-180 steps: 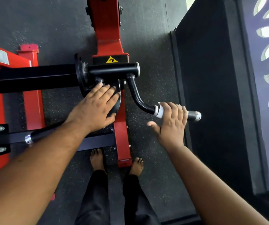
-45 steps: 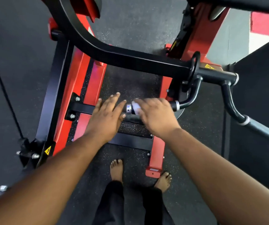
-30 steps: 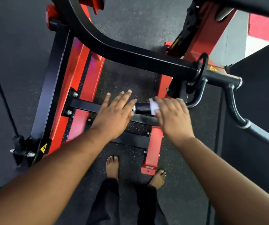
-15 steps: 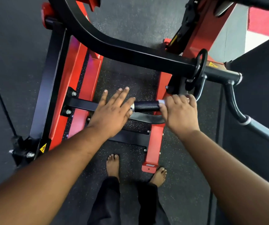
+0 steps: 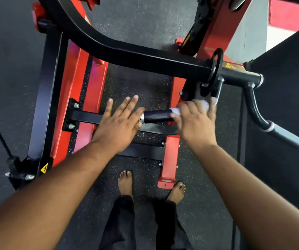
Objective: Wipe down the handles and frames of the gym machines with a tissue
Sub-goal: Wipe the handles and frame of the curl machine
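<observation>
The black handle (image 5: 156, 116) lies roughly level across the view, its long axis running left to right and its capped end pointing left toward the left hand (image 5: 119, 123). That hand is flat, fingers straight and slightly spread, its edge at the cap. The right hand (image 5: 196, 121) curls over the handle's right end beside the red frame (image 5: 170, 156), clamped on a white tissue (image 5: 176, 110) that shows at its fingers; motion blur makes the exact hold hard to read. Since half a second ago the right hand has slid a little rightward, baring more handle. Bare feet (image 5: 126, 181) stand on the floor below.
</observation>
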